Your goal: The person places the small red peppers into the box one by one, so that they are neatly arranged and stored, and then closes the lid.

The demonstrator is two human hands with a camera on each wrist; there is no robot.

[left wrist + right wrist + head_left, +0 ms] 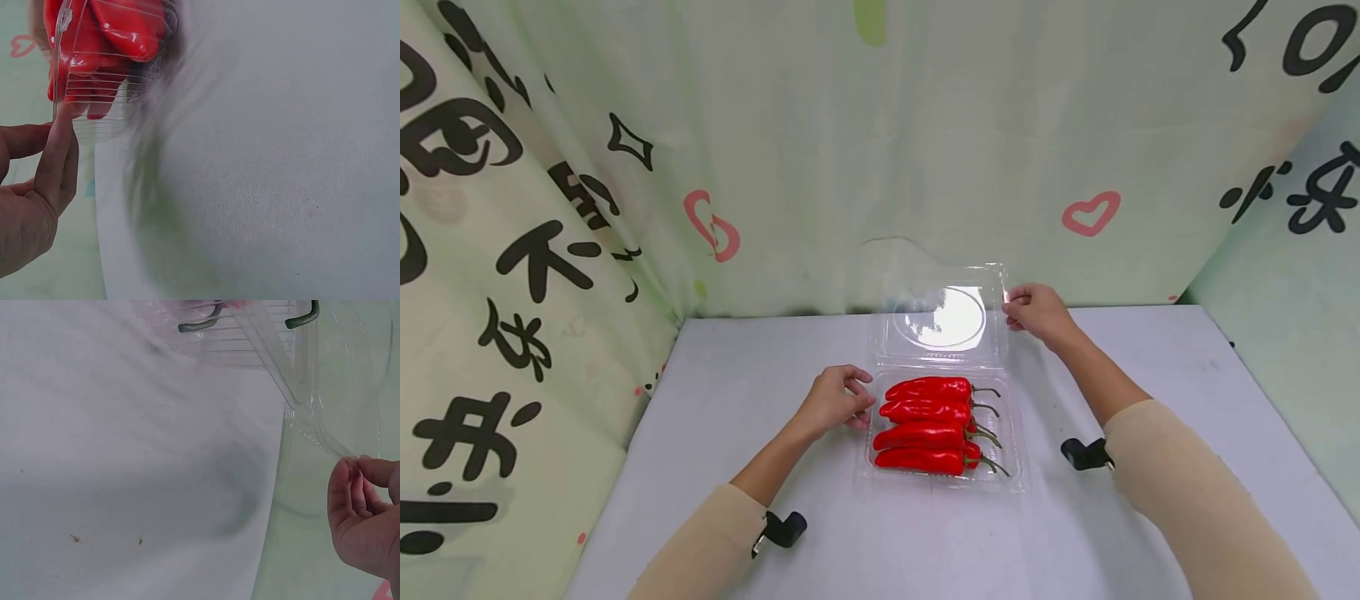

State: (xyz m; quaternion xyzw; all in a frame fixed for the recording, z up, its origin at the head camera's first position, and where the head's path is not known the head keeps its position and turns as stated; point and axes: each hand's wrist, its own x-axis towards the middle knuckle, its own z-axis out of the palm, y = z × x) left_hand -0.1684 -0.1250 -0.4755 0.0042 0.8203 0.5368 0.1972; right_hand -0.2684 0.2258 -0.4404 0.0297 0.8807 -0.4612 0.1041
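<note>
A clear plastic clamshell container lies on the table with its hinged lid raised at the back. Inside the base, several red chili peppers are laid in a row, their green stems toward the right. My left hand is at the base's left side; in the left wrist view its thumb and fingertips pinch the rim. Up at the lid's right edge, my right hand pinches the thin plastic between thumb and fingers, as the right wrist view also shows.
A white-covered table carries the container. Behind it hangs a pale green curtain with printed hearts and black characters, close to the lid. Similar curtains flank both sides. Black camera mounts sit at both wrists.
</note>
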